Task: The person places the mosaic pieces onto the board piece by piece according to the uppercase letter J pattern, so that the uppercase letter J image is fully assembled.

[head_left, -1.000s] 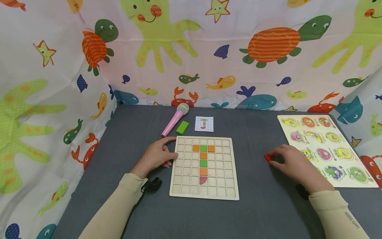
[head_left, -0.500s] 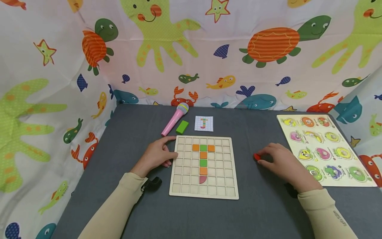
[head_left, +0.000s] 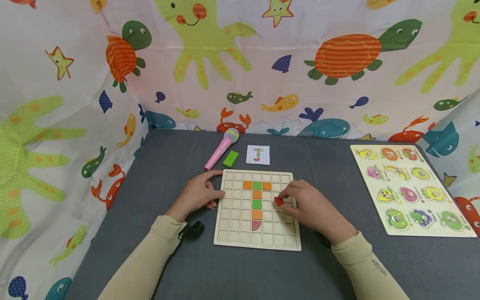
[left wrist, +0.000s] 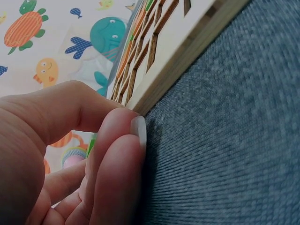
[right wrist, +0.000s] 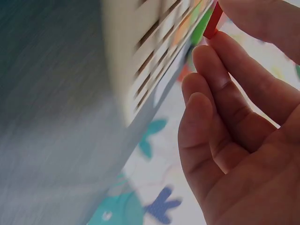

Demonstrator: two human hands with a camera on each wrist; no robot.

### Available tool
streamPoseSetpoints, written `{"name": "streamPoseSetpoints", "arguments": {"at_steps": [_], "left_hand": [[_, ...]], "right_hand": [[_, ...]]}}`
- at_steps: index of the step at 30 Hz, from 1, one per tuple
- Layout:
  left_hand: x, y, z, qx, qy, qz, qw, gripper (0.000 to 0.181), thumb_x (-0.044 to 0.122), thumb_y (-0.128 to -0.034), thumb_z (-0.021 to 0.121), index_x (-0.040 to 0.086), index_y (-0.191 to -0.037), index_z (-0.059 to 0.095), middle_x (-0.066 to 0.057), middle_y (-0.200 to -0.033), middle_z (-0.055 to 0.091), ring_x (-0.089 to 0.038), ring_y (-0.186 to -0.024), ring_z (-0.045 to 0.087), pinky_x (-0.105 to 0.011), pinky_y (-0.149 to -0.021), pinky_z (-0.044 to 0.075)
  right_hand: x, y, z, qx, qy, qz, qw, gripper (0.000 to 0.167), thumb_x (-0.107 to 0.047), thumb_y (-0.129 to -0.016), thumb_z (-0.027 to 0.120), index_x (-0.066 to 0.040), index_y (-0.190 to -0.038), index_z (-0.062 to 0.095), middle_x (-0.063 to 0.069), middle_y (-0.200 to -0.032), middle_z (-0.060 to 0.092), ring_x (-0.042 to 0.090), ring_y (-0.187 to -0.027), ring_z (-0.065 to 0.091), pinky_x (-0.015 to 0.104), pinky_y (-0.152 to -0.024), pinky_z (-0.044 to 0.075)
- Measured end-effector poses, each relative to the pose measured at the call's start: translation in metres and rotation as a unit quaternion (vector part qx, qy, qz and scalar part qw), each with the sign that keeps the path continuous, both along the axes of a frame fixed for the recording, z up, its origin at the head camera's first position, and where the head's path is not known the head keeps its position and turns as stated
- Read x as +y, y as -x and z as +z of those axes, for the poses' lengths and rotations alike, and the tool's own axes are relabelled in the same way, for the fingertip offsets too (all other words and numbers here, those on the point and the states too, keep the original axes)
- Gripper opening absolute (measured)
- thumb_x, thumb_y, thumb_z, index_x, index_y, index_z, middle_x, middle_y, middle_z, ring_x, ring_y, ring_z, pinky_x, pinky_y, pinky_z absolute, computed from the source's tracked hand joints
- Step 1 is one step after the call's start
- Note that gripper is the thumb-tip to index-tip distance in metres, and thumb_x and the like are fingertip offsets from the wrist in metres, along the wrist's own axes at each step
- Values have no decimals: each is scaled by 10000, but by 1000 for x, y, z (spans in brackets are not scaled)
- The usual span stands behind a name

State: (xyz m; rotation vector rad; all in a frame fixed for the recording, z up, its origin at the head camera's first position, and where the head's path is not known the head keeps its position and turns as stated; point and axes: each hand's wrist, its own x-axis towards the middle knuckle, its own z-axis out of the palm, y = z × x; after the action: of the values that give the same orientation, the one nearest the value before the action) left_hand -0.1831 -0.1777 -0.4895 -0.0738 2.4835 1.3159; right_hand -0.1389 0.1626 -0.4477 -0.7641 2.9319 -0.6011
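A square wooden grid board (head_left: 234, 238) lies on the table with an upright column of orange and green square tiles (head_left: 256, 204) set in its cells. A pink rounded tile (head_left: 256, 225) sits at the column's foot. My left hand (head_left: 195, 192) touches the board's left edge, index finger near the top corner and thumb lower down. Over the right part of the board, my right hand (head_left: 309, 206) pinches a small red tile (head_left: 278, 201) between thumb and index finger. The right wrist view shows the red tile (right wrist: 213, 21) edge-on; its full outline is partly hidden.
Behind the board lie a pink toy microphone (head_left: 219, 153), a green block (head_left: 230, 159) and a small pattern card (head_left: 258, 155). A fruit picture board (head_left: 412, 191) lies at the right. A curtain printed with sea animals (head_left: 240, 54) borders the table.
My right hand has carried the red tile leftward from beside the fruit board to over the grid board. The left hand stays at the grid board's edge.
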Motion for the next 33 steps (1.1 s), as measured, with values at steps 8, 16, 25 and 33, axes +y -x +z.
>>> {"name": "streamPoseSetpoints", "arguments": {"at_steps": [8, 16, 25, 33], "left_hand": [[2, 1, 3, -10, 11, -28, 10000, 738, 253, -876, 875, 307, -1546, 569, -106, -802, 681, -233, -592, 739, -320, -568, 624], [2, -1, 2, -67, 63, 15, 10000, 730, 251, -879, 874, 312, -1542, 573, -103, -789, 679, -238, -587, 733, -316, -562, 617], [0, 1, 0, -90, 74, 33, 9999, 742, 263, -874, 881, 321, -1544, 567, -100, -802, 679, -233, -600, 739, -308, -568, 618], [0, 2, -1, -122, 90, 57, 9999, 747, 261, -872, 885, 322, -1544, 567, -101, -801, 680, -235, -602, 739, -307, -566, 616]], "right_hand": [[-49, -13, -4, 269, 175, 755, 9966, 111, -262, -922, 867, -172, -965, 819, -36, -961, 709, 126, -962, 607, 318, -844, 599], [-68, -25, -10, 424, 169, 1096, 9929, 110, -295, -957, 832, -206, -898, 804, -80, -868, 639, 83, -850, 521, 238, -740, 525], [-73, -27, -13, 348, 107, 1116, 9931, 116, -315, -974, 808, -213, -919, 807, -78, -881, 645, 80, -852, 501, 241, -725, 493], [-74, -27, -16, 344, 40, 1170, 9925, 95, -305, -973, 809, -218, -935, 802, -85, -878, 641, 81, -854, 484, 233, -701, 463]]}}
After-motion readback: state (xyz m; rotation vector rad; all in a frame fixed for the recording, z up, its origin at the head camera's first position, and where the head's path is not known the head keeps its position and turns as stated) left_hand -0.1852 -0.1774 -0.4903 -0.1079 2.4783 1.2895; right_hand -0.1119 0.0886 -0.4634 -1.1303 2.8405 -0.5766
